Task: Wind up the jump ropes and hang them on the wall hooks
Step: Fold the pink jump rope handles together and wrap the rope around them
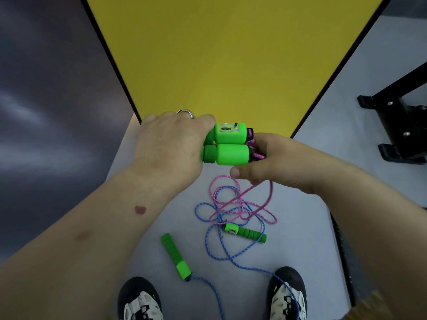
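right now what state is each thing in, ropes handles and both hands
pink rope: partly wound at the handles, the rest loose on the floor
held green handles: side by side, lifted off the floor
left hand: grips the handles' ends
right hand: fingers curled round the pink rope by the handles
blue rope: unwound, tangled with the pink one
blue rope's handles: lying apart on the floor

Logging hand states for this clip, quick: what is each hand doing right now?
Left hand: grips the two green handles held side by side.
Right hand: pinches the pink rope next to the handles.
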The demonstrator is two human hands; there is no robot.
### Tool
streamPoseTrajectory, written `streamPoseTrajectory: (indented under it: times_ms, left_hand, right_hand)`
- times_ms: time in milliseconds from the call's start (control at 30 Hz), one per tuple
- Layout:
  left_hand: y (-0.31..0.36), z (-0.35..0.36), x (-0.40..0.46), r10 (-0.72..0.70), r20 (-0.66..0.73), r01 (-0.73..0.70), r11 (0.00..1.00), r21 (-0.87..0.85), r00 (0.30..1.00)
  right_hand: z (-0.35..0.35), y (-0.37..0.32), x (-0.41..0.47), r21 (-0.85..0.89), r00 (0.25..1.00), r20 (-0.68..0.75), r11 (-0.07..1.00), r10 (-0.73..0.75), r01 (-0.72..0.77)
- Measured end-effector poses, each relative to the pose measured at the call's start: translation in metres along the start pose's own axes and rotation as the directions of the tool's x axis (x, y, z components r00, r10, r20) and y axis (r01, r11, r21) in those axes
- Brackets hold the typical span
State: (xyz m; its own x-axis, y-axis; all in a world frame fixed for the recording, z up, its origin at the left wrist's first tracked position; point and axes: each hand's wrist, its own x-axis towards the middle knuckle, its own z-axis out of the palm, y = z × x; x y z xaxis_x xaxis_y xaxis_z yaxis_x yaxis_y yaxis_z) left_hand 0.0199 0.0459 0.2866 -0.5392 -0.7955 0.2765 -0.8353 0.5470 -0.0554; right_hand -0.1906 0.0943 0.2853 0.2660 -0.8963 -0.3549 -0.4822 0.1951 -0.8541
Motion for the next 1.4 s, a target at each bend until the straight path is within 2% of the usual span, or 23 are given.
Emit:
streamPoseTrajectory:
  times_ms: [67,167,267,333,433,567,733,800,1000,1100,1167,1300,1400]
  left_hand:
    - [-0.007,0.000,0.000,-0.025,-0.005,0.025,1.000,0.018,1.000]
    - [-0.017,-0.001,0.001,-0.054,-0.008,0.054,0.998,0.031,0.999]
    - [-0.014,-0.001,0.002,-0.034,-0.004,0.034,0.999,0.025,0.999]
    - [-0.010,-0.002,0.003,-0.023,0.003,0.023,1.000,0.004,1.000]
    - [-0.005,-0.003,0.005,-0.013,0.005,0.013,1.000,-0.016,1.000]
    - [-0.010,-0.005,0.004,-0.025,-0.015,0.024,1.000,-0.011,1.000]
    - [-0.013,-0.010,0.005,-0.087,-0.014,0.087,0.996,-0.022,0.996]
    - [-0.011,-0.009,0.005,-0.115,-0.004,0.114,0.993,-0.034,0.993]
    - [-0.002,0.002,0.002,-0.203,0.065,0.206,0.978,-0.039,0.977]
    - [0.000,0.007,-0.001,-0.184,0.082,0.185,0.983,-0.008,0.980]
    - [0.002,0.010,-0.002,-0.169,0.106,0.169,0.986,0.003,0.980]
    - [0.005,0.011,-0.002,-0.143,0.138,0.147,0.989,-0.017,0.980]
    - [0.002,0.010,-0.001,-0.121,0.114,0.125,0.992,-0.030,0.986]
  right_hand:
    - [-0.005,0.000,-0.003,-0.180,0.996,-0.072,0.981,0.054,-0.067]
    - [-0.021,-0.003,-0.013,-0.439,0.971,-0.167,0.870,0.169,-0.226]
    - [-0.028,-0.008,-0.017,-0.548,0.970,-0.128,0.801,0.204,-0.241]
    - [-0.023,-0.009,-0.014,-0.499,0.981,-0.108,0.845,0.161,-0.193]
    - [-0.014,-0.007,-0.005,-0.279,0.991,-0.129,0.957,0.040,-0.075]
    - [-0.008,-0.003,-0.001,-0.250,0.984,-0.171,0.968,-0.038,-0.007]
    - [-0.010,0.011,-0.003,-0.287,0.905,-0.420,0.937,0.064,-0.199]
    - [0.002,0.015,0.002,-0.333,0.884,-0.459,0.906,0.086,-0.261]
    - [0.057,0.005,0.005,-0.640,0.931,-0.316,0.683,0.182,-0.351]
    - [0.062,-0.021,-0.006,-0.799,0.940,-0.252,0.500,0.228,-0.336]
    - [0.061,-0.041,-0.012,-0.858,0.948,-0.225,0.414,0.227,-0.303]
    - [0.044,-0.066,-0.013,-0.889,0.967,-0.232,0.382,0.104,-0.254]
    - [0.020,-0.080,-0.011,-0.850,0.969,-0.223,0.466,0.106,-0.246]
